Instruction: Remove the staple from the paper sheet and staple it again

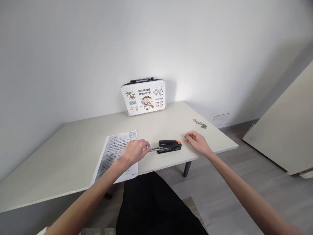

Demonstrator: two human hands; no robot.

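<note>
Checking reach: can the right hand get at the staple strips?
Probably yes: nothing visible stands between the right hand and the staple strips, which lie close by on the tabletop.

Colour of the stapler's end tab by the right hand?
Orange end tab, on the mostly black stapler; best in head view.

Black stapler on a pale counter

The left hand, partly over a printed sheet, pinches a metal piece jutting from the stapler's end. The right hand is curled near staple strips; a white case stands behind.
</note>
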